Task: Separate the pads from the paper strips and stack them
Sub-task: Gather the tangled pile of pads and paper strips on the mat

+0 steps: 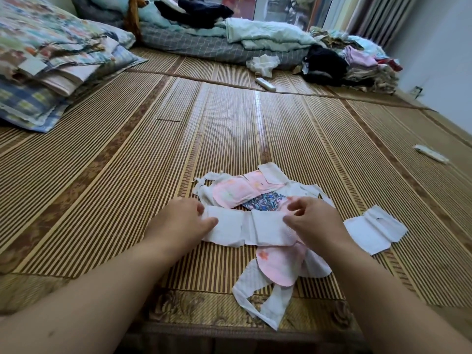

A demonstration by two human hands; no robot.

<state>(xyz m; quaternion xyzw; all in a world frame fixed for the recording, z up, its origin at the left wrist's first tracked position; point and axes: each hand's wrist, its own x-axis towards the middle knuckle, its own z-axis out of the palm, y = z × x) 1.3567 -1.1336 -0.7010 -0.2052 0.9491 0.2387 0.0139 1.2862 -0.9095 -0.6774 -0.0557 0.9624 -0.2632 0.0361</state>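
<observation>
1. The left hand (pixel 182 221) pinched the left end of a white strip (pixel 242 229) between thumb and fingers. Its grip was narrow and closed on the paper.
2. The right hand (pixel 315 223) pinched the other end, where a pink edge showed under the fingers. This grip was narrow too. I think the hands took opposite ends so that the strip lay stretched and one layer could be peeled from the other.
3. The strip lay flat across the bamboo mat (pixel 127 187), just in front of the person.
4. Behind it, some pink pads (pixel 233 192) lay overlapping and touched a blue patterned piece (pixel 265 201). They looked more like a loose heap than a tidy stack.
5. Nearer to the person, another pink pad (pixel 279 264) lay on loose paper strips (pixel 263 300), partly under the held strip.
6. To the right, a folded white piece (pixel 373 229) lay apart from the rest, perhaps put aside on purpose. I cannot tell if it was pad or paper.
7. In my judgement the task was in its middle: several pads were free, but a neat stack was not yet made.
</observation>
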